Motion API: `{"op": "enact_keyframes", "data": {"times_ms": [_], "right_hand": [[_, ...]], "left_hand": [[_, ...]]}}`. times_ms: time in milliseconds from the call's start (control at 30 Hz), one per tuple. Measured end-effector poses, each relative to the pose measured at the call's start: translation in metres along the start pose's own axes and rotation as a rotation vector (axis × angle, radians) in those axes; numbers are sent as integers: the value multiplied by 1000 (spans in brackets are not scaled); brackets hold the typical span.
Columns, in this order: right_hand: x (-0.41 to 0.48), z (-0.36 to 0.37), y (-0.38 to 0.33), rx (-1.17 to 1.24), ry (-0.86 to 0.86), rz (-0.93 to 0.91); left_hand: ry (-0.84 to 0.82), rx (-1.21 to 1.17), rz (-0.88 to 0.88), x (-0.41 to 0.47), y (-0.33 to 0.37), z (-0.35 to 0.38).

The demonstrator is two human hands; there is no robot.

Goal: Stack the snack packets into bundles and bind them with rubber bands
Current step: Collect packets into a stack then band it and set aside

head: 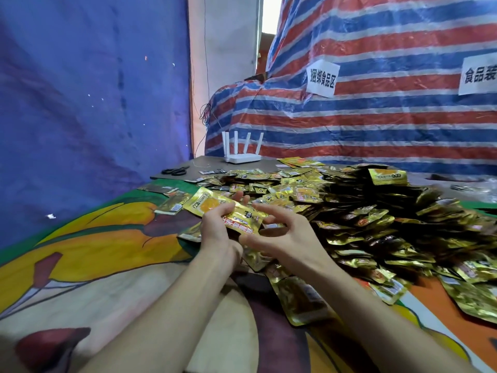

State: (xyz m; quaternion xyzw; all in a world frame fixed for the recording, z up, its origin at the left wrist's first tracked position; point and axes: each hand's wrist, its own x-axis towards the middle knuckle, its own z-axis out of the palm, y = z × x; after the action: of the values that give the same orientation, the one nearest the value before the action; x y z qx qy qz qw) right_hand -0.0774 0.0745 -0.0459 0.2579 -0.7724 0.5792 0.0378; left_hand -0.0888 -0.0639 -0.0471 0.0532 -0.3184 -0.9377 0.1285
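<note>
My left hand [216, 230] holds a small stack of gold snack packets [228, 211] above the table, thumb on top and fingertips showing past the far edge. My right hand [279, 232] hovers just right of the stack with fingers spread and curled, holding nothing that I can see. A large heap of gold snack packets [363, 219] covers the table to the right and behind my hands. No rubber band shows clearly in this view.
A colourful printed cloth [107, 254] covers the near table. Black scissors [174, 171] and a white router [242, 154] sit at the back. A blue tarp hangs at left, a striped tarp [376, 103] with paper signs at right. A few loose packets [172, 203] lie left of my hands.
</note>
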Motion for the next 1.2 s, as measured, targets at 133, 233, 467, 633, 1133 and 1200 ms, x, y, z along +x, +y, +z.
{"op": "enact_keyframes", "data": {"times_ms": [133, 233, 467, 633, 1133, 1200], "right_hand": [[0, 10, -2, -17, 59, -76], [-1, 12, -2, 8, 100, -122], [-2, 9, 5, 133, 139, -223], [4, 4, 6, 95, 146, -179], [8, -24, -14, 449, 113, 247], [16, -36, -19, 379, 225, 252]], "left_hand": [[-168, -28, -65, 1, -4, 0], [-268, -49, -126, -2, -8, 2], [-336, -51, -143, -2, -11, 6], [-320, 8, -222, -9, -8, 7], [-361, 276, -173, -16, -13, 8], [-288, 257, -91, -16, -13, 9]]}}
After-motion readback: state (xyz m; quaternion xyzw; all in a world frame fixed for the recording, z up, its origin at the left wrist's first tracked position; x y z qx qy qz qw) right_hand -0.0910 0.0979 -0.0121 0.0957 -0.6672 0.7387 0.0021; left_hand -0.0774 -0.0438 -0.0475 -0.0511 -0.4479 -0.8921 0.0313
